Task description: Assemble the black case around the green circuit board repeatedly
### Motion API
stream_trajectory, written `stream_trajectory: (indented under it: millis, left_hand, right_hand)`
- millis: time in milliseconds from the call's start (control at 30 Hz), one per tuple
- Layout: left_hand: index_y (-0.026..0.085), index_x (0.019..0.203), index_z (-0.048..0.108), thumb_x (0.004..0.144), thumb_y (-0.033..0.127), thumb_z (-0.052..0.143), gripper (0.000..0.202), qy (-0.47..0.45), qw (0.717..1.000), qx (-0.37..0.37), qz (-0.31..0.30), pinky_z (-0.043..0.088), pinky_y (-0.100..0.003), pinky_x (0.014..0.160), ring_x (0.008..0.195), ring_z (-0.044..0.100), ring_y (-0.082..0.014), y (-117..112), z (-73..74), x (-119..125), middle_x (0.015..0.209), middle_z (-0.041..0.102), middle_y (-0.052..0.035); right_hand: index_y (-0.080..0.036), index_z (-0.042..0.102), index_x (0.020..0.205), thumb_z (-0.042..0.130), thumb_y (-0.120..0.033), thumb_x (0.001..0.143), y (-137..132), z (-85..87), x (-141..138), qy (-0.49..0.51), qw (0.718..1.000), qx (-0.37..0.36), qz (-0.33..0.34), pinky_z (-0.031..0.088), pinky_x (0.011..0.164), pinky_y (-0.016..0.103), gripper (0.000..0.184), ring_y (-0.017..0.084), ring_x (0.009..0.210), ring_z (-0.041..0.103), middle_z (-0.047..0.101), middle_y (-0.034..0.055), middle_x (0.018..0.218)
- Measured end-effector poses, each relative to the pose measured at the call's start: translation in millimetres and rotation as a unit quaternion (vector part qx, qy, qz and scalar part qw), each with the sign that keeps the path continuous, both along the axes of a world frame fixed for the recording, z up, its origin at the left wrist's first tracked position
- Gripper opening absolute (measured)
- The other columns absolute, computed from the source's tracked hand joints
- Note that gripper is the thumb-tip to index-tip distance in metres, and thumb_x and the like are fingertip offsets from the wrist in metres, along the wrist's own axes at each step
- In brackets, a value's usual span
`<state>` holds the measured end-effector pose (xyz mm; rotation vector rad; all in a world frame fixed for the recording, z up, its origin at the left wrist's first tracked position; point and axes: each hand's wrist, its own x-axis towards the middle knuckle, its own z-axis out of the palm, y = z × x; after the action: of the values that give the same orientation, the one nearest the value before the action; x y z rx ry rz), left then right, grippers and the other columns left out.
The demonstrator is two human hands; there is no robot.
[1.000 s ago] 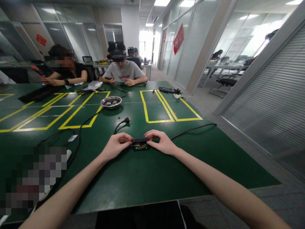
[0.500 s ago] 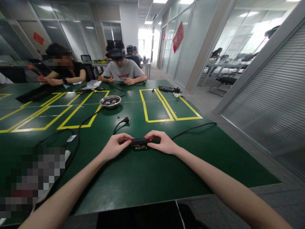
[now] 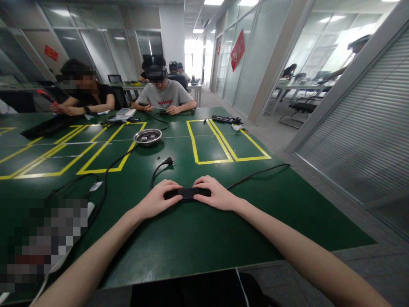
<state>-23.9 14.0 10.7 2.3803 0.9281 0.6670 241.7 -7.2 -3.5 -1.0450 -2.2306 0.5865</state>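
Note:
A long black power adapter (image 3: 187, 193) lies on the green table (image 3: 191, 238) in front of me, its closed black top facing up. My left hand (image 3: 159, 197) grips its left end with curled fingers. My right hand (image 3: 215, 194) holds its right end the same way, thumb on top. A black cable runs from the left end to a plug (image 3: 169, 161) lying on the table beyond my hands. Another cable (image 3: 258, 172) leads off to the right.
A metal bowl (image 3: 147, 136) with small parts stands farther back. Yellow tape rectangles (image 3: 217, 145) mark the tabletop. Two people sit at the far side, hands on the table. Black cables (image 3: 102, 187) trail at left. The table's edge drops off at right.
The adapter's open side with coloured parts faced me before; now only a closed black surface shows. Both hands have shifted over its ends and press down on it.

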Motion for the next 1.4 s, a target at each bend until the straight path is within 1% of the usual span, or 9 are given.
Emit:
stream_trajectory:
  millis: [100, 233, 367, 500, 600, 700, 967, 1133, 1400]
  left_hand:
    - [0.020, 0.109, 0.075, 0.096, 0.041, 0.061, 0.027, 0.037, 0.998, 0.051, -0.002, 0.051, -0.043, 0.099, 0.107, 0.063, -0.0257, -1.5, -1.4, 2.2, 0.115, 0.070, -0.0099]
    - [0.019, 0.106, 0.069, 0.093, 0.041, 0.065, 0.025, 0.043, 0.997, 0.058, -0.003, 0.052, -0.037, 0.086, 0.095, 0.065, -0.0238, -5.6, -2.4, 5.6, 0.104, 0.071, -0.0074]
    - [0.020, 0.100, 0.064, 0.086, 0.031, 0.075, 0.021, 0.027, 0.995, 0.095, 0.026, 0.050, -0.035, 0.081, 0.087, 0.065, -0.0226, -8.0, -5.7, 10.4, 0.094, 0.071, -0.0038]
    - [0.020, 0.086, 0.058, 0.084, 0.023, 0.073, 0.015, 0.026, 0.987, 0.151, 0.042, 0.049, -0.036, 0.081, 0.085, 0.063, -0.0226, -11.0, -7.6, 19.3, 0.086, 0.067, -0.0027]
    - [0.020, 0.095, 0.060, 0.088, 0.023, 0.069, 0.012, 0.040, 0.984, 0.171, 0.025, 0.050, -0.036, 0.081, 0.090, 0.064, -0.0240, -13.1, -7.1, 24.3, 0.094, 0.070, -0.0050]
    - [0.020, 0.109, 0.063, 0.094, 0.027, 0.065, 0.016, 0.050, 0.983, 0.178, 0.004, 0.050, -0.037, 0.083, 0.091, 0.066, -0.0237, -13.2, -7.3, 24.8, 0.101, 0.073, -0.0060]
    - [0.020, 0.112, 0.066, 0.095, 0.036, 0.065, 0.023, 0.042, 0.978, 0.202, 0.005, 0.047, -0.044, 0.093, 0.094, 0.067, -0.0248, -9.5, -9.3, 21.8, 0.103, 0.075, -0.0074]
    - [0.020, 0.106, 0.066, 0.096, 0.034, 0.063, 0.018, 0.052, 0.977, 0.205, -0.013, 0.043, -0.046, 0.100, 0.089, 0.066, -0.0224, -11.5, -10.2, 23.1, 0.096, 0.072, -0.0051]
    - [0.019, 0.103, 0.066, 0.100, 0.039, 0.059, 0.022, 0.074, 0.977, 0.198, -0.026, 0.045, -0.042, 0.090, 0.090, 0.064, -0.0228, -15.0, -5.7, 24.4, 0.096, 0.071, -0.0062]
  right_hand:
    - [-0.018, 0.073, 0.104, 0.076, -0.032, 0.089, -2.4, 3.8, 0.2, -0.025, 1.000, 0.003, -0.004, 0.050, 0.095, 0.044, 0.020, 0.025, 0.103, 0.065, 0.073, 0.0106, 0.111]
    - [-0.019, 0.069, 0.107, 0.080, -0.026, 0.083, -6.4, 6.0, -0.1, -0.001, 1.000, 0.004, 0.014, 0.053, 0.087, 0.036, 0.027, 0.022, 0.096, 0.067, 0.072, 0.0079, 0.108]
    - [-0.020, 0.065, 0.113, 0.081, -0.018, 0.078, -8.9, 3.9, -4.6, -0.020, 0.999, 0.024, -0.015, 0.053, 0.083, 0.035, 0.038, 0.022, 0.093, 0.066, 0.070, 0.0059, 0.104]
    - [-0.020, 0.066, 0.100, 0.080, -0.016, 0.080, -8.7, 1.9, -7.4, -0.033, 0.995, 0.086, -0.023, 0.052, 0.079, 0.034, 0.025, 0.023, 0.093, 0.063, 0.069, 0.0060, 0.095]
    - [-0.019, 0.065, 0.098, 0.075, -0.017, 0.085, -7.5, -1.3, -7.1, -0.043, 0.990, 0.135, -0.013, 0.051, 0.076, 0.034, 0.016, 0.023, 0.088, 0.061, 0.069, 0.0065, 0.092]
    - [-0.018, 0.065, 0.110, 0.072, -0.025, 0.090, -4.9, -5.5, -7.0, -0.047, 0.986, 0.159, 0.002, 0.053, 0.081, 0.037, 0.022, 0.024, 0.093, 0.063, 0.071, 0.0092, 0.101]
    - [-0.015, 0.068, 0.109, 0.066, -0.035, 0.096, 0.0, -4.0, -8.0, -0.072, 0.979, 0.188, 0.011, 0.054, 0.080, 0.038, 0.023, 0.024, 0.087, 0.065, 0.073, 0.0108, 0.094]
    - [-0.018, 0.067, 0.113, 0.064, -0.036, 0.098, -0.4, -1.8, -3.7, -0.051, 0.982, 0.174, 0.058, 0.055, 0.078, 0.035, 0.024, 0.023, 0.088, 0.066, 0.074, 0.0096, 0.098]
    - [-0.016, 0.064, 0.114, 0.056, -0.035, 0.103, -3.3, 3.2, -4.4, -0.038, 0.971, 0.222, 0.073, 0.055, 0.077, 0.034, 0.023, 0.021, 0.084, 0.067, 0.074, 0.0100, 0.097]
